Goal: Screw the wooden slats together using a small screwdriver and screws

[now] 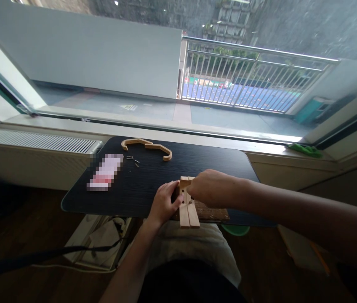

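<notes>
Two pale wooden strips point(184, 216) lie side by side near the table's front edge, on a brown wooden board point(213, 211). Dark holes show along the left strip, and a small peg-like thing point(190, 201) stands up from the right one. My left hand point(165, 203) grips the strips from the left, its thumb against the wood. Above their right side, my right hand point(206, 188) is closed with the knuckles up. Whatever its fingers pinch is hidden beneath the hand.
On the dark table point(210, 162) are two curved wooden pieces point(159, 147), several small screws point(133, 159) and a blurred pinkish item point(106, 171). A radiator point(39, 141) stands left, below the window. A green cloth point(305, 150) lies on the sill at right.
</notes>
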A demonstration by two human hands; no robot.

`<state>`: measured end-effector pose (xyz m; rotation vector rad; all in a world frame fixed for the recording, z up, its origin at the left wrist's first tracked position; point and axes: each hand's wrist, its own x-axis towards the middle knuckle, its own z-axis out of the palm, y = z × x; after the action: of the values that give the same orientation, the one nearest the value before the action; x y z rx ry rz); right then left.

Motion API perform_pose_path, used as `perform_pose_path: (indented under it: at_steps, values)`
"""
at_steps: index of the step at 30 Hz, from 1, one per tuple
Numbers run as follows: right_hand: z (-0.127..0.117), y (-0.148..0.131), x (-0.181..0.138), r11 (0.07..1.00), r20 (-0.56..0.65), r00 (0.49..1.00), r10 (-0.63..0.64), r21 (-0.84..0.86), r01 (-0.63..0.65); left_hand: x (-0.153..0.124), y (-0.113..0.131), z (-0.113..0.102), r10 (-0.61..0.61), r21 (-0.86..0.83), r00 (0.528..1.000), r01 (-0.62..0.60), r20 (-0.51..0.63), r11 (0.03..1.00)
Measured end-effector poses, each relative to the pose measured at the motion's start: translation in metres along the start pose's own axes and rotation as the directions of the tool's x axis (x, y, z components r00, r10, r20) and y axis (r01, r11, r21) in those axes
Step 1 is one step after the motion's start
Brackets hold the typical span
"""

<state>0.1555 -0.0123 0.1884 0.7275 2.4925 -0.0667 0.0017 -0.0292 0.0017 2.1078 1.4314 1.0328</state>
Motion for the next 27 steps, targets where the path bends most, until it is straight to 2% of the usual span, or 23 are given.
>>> perform_pose_path:
  at_steps: [17,27]
  values:
    - [-0.0049,-0.0029,0.0034,0.988,0.083,0.987,0.135,0.057,-0.14,0.0006,0.0004,-0.0004,0.0,0.0,1.0,0.0,0.001,1.0]
    - [-0.008,-0.003,0.003,0.955,0.111,0.966,0.233,0.161,-0.249,0.0003,-0.0018,0.0012,0.006,-0.009,1.0,-0.006,-0.011,1.0]
